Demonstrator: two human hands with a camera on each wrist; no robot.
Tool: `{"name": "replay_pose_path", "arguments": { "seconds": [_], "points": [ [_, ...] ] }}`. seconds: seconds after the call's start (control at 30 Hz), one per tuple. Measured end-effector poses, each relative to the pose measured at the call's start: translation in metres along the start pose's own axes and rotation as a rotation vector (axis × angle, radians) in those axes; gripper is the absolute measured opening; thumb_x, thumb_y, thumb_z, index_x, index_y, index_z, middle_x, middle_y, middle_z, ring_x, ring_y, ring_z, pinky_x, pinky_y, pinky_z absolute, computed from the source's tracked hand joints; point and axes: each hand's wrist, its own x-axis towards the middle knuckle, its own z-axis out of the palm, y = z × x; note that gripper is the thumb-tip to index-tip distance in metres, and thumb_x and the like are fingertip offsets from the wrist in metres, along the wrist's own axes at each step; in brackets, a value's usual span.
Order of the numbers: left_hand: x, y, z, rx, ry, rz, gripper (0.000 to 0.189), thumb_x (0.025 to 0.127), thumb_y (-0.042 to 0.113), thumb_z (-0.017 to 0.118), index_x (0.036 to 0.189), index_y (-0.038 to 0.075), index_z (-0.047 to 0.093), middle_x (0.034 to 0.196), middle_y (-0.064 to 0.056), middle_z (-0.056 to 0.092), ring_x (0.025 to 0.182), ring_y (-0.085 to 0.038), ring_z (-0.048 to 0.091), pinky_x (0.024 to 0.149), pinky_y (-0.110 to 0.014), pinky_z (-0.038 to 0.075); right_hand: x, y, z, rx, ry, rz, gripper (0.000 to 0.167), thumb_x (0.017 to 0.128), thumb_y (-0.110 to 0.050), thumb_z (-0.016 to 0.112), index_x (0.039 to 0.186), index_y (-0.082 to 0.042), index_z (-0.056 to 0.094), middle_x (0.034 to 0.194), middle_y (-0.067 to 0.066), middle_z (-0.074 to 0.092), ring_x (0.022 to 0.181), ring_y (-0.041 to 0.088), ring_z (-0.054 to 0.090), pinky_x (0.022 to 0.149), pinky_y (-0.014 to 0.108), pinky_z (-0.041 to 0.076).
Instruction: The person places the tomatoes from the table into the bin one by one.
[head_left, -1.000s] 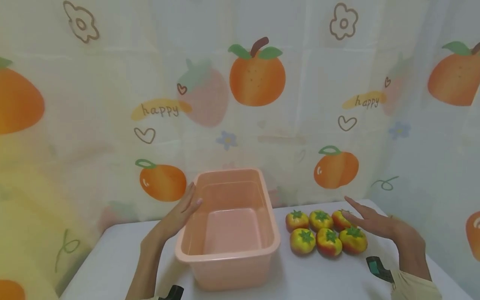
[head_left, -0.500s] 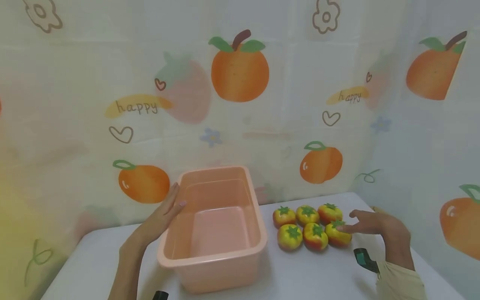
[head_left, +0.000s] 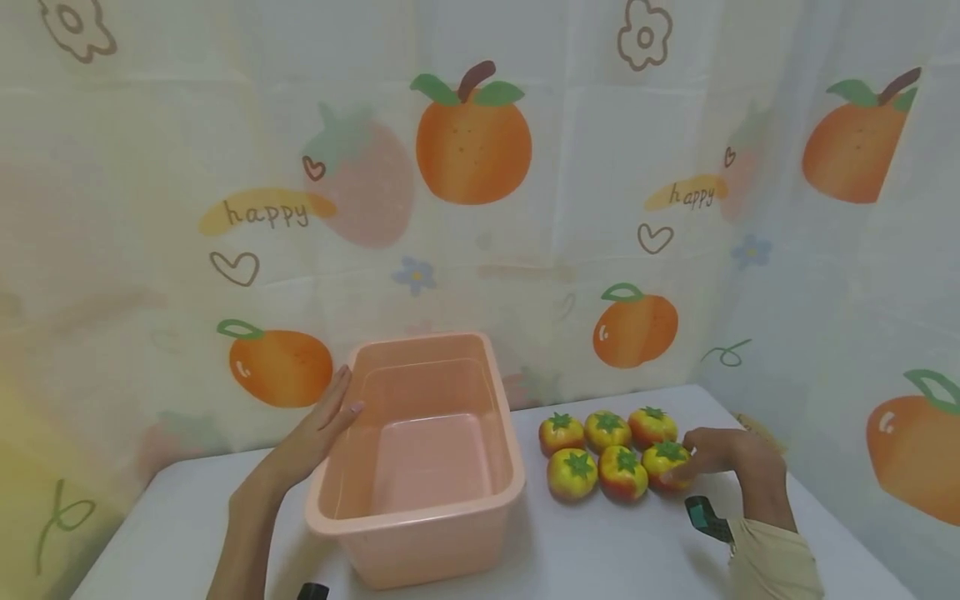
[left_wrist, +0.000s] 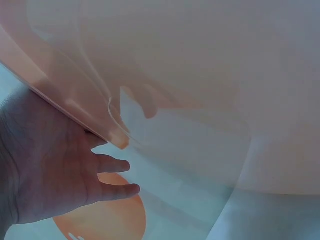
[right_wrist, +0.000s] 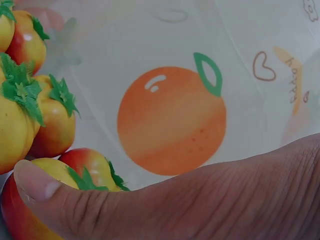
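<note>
A peach-pink plastic tub [head_left: 416,542] stands on the white table. My left hand [head_left: 303,437] rests against its left rim, fingers straight, with the thumb tip at the rim. In the left wrist view, two fingers of the left hand [left_wrist: 60,160] stretch past the tub's edge [left_wrist: 75,112]. Right of the tub, several red-and-yellow tomatoes with green leafy tops sit in two rows. My right hand [head_left: 738,462] holds the front right tomato [head_left: 663,465], thumb at its near side. The right wrist view shows the thumb [right_wrist: 55,195] on that tomato [right_wrist: 25,215]; the other fingertips are hidden.
Behind the table [head_left: 600,550] hangs a pale curtain [head_left: 555,167] printed with oranges, strawberries and hearts. It also runs along the right side. The other tomatoes [head_left: 572,475] stand close beside the held one.
My right hand has come down and left onto the front right tomato, its fingers curling in. The view has turned slightly right. The left hand has stayed at the tub's rim.
</note>
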Motion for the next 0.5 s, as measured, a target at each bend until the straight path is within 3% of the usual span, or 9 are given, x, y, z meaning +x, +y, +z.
{"name": "replay_pose_path", "arguments": {
  "seconds": [0.23,0.5],
  "points": [
    [0.001,0.001,0.000,0.009,-0.003,0.003,0.078,0.111,0.043,0.041,0.168,0.006,0.003,0.177,-0.020,-0.007,0.162,-0.051,-0.007,0.120,-0.082,0.000,0.008,-0.005,0.003,-0.014,-0.031,0.019,0.108,0.078,-0.067,0.081,0.147,0.009,0.047,0.144,0.038,0.053,0.123,0.052,0.053,0.107,0.069,0.046],
    [0.002,0.001,-0.001,0.039,-0.010,0.010,0.079,0.111,0.044,0.041,0.168,0.006,0.003,0.177,-0.021,-0.007,0.161,-0.052,-0.006,0.120,-0.082,0.002,0.019,-0.001,0.008,0.027,-0.028,0.050,0.114,0.075,-0.068,0.083,0.150,0.008,0.043,0.138,0.035,0.057,0.117,0.048,0.057,0.105,0.067,0.048]
  ]
}}
